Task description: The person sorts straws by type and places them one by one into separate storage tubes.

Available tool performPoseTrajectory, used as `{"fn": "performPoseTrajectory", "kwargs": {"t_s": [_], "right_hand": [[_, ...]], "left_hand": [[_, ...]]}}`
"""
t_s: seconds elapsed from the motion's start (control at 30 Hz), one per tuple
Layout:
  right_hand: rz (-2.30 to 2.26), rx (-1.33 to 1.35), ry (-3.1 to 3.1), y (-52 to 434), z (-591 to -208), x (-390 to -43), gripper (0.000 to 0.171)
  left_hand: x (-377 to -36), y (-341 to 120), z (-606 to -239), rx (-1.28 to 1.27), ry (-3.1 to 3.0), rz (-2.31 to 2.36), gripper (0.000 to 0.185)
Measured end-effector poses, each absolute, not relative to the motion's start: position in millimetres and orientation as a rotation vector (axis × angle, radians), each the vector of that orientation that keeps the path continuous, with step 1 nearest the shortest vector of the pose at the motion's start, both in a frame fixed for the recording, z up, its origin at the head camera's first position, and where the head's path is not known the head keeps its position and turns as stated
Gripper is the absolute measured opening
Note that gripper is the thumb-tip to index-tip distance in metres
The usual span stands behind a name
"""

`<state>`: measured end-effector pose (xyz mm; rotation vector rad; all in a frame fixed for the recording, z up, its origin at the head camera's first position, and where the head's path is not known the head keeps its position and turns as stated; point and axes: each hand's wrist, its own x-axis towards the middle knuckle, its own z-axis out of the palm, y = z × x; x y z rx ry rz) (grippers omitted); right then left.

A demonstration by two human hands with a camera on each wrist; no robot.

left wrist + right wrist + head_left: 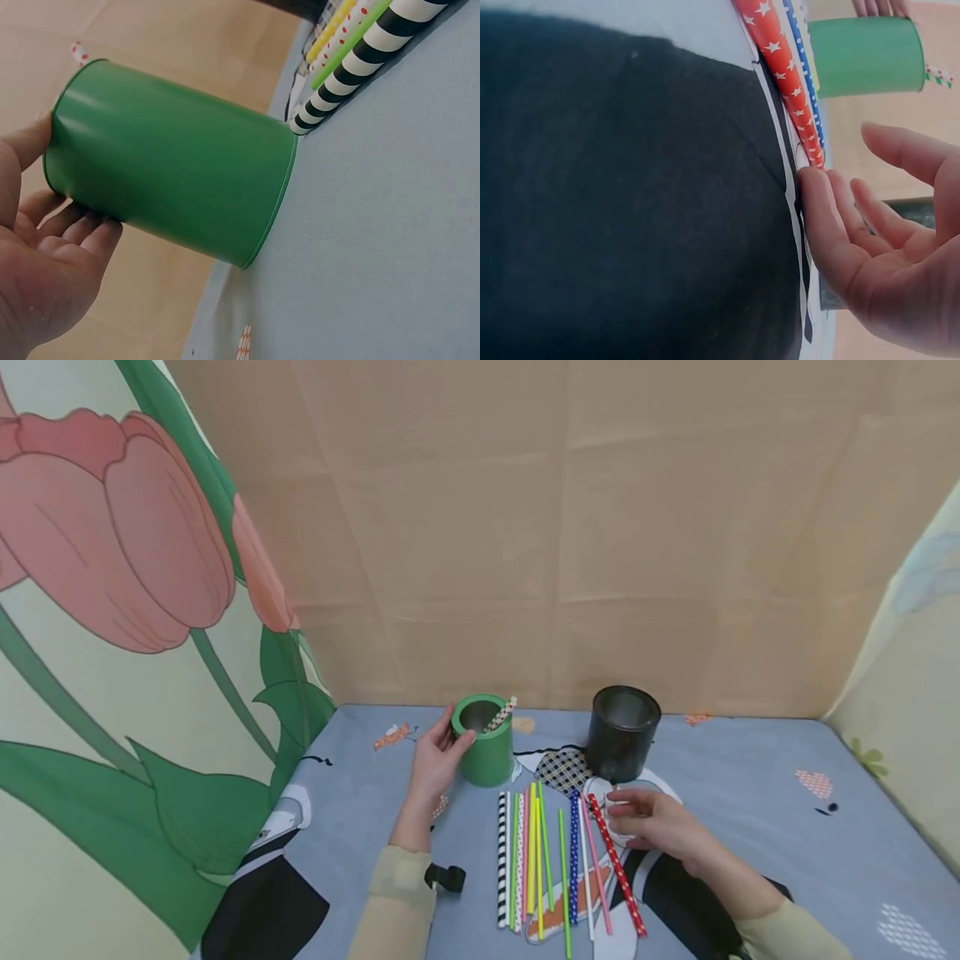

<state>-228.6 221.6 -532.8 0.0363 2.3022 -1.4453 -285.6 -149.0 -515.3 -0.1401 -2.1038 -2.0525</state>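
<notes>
My left hand point(435, 762) grips the side of a green cylindrical cup point(486, 762), thumb near its rim and fingers around the far side. The cup stands upright on the cloth, and one dotted straw point(501, 714) leans out of it. In front lies a row of several coloured straws point(531, 860), some striped, dotted or plain. At the row's right end is a red straw with white stars point(618, 868). Beside its far end is my right hand point(660, 827); in the right wrist view its fingers point(825, 217) are loosely bent and hold nothing, with the fingertips right at the straw's end.
A black cup point(622, 735) stands at the back, right of the green one. Blue printed cloth point(750, 793) covers the table. A brown sheet point(562, 527) hangs behind it, and a tulip-printed panel point(112, 527) rises on the left.
</notes>
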Motion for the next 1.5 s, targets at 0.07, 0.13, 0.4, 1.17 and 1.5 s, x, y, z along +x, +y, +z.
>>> {"fn": "performPoseTrajectory", "kwargs": {"t_s": [0.07,0.13,0.4,1.17,1.5], "right_hand": [[-1.432,0.036,2.305,221,-533,-228,0.061],[-1.424,0.039,2.307,221,-532,-227,0.06],[-1.39,0.013,2.323,220,-534,-227,0.06],[-1.308,0.077,2.438,206,-545,-224,0.065],[-1.262,0.099,2.487,201,-549,-225,0.063]], "left_hand": [[-286,-150,-516,-0.135,-2.111,-2.038,0.073],[-286,-150,-515,-0.132,-2.112,-2.045,0.073],[-288,-149,-513,-0.13,-2.106,-2.065,0.071],[-287,-149,-513,-0.093,-2.068,-2.143,0.072],[-288,-151,-517,-0.065,-2.086,-2.148,0.076]]}}
